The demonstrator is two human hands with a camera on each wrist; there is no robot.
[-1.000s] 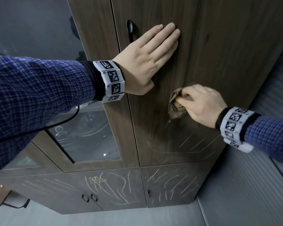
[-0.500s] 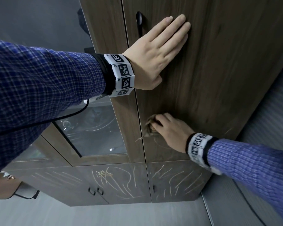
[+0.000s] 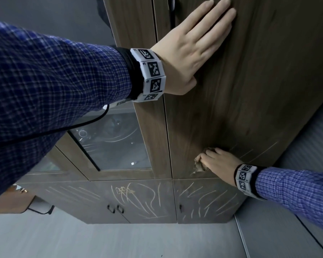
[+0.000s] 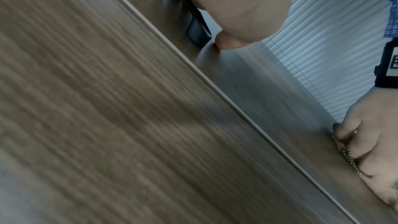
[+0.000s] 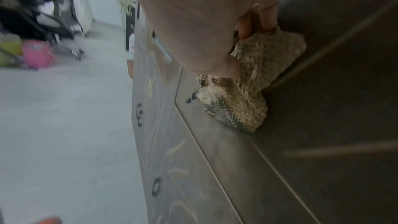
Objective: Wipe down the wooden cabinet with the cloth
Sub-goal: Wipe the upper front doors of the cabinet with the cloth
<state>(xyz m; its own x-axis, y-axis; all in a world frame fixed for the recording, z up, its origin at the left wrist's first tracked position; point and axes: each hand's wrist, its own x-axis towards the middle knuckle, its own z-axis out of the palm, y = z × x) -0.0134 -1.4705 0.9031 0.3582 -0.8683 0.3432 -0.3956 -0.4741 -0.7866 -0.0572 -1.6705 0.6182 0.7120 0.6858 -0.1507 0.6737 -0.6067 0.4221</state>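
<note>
The dark wooden cabinet (image 3: 250,94) fills the head view, its upper right door in front of me. My left hand (image 3: 194,43) lies flat on that door with straight fingers, just right of the black door handle (image 3: 172,8). My right hand (image 3: 218,162) grips a bunched beige cloth (image 3: 199,165) and presses it on the door near its lower left corner. In the right wrist view the cloth (image 5: 254,77) is wadded under my curled fingers (image 5: 267,18), against the wood. The left wrist view shows my left palm (image 4: 237,2) beside the handle (image 4: 197,31).
Pale chalk-like scribbles mark the lower cabinet doors (image 3: 138,198) and the door's bottom right (image 3: 250,151). A glass-fronted door (image 3: 112,144) sits at left. Grey floor (image 3: 101,241) lies below, a ribbed grey wall (image 3: 296,164) at right. An office chair (image 5: 53,28) stands far off.
My right hand has carried the cloth down the door, then slightly right along its bottom edge. The scribbles it passed over are gone. My left hand stays flat on the door.
</note>
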